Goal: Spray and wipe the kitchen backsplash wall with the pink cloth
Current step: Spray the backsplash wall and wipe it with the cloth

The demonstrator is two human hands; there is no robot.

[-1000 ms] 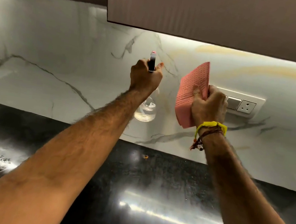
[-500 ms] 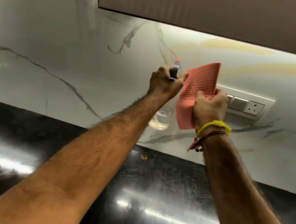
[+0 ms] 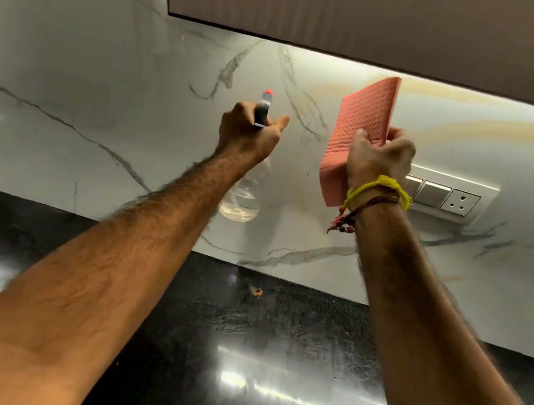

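Two hands raised before a white marble backsplash wall (image 3: 69, 75) with grey veins and yellowish streaks. Left hand (image 3: 250, 134): fingers curled round the head of a clear spray bottle (image 3: 242, 198), red-tipped black nozzle upward, thumb extended. Right hand (image 3: 381, 157): fingers pinch a pink cloth (image 3: 361, 129), waffle-textured, rectangular, held upright, left of a switch plate (image 3: 446, 198). Yellow wristband (image 3: 382, 188) on right wrist. Black glossy countertop (image 3: 253, 356) below; brown cabinet (image 3: 390, 19) above.
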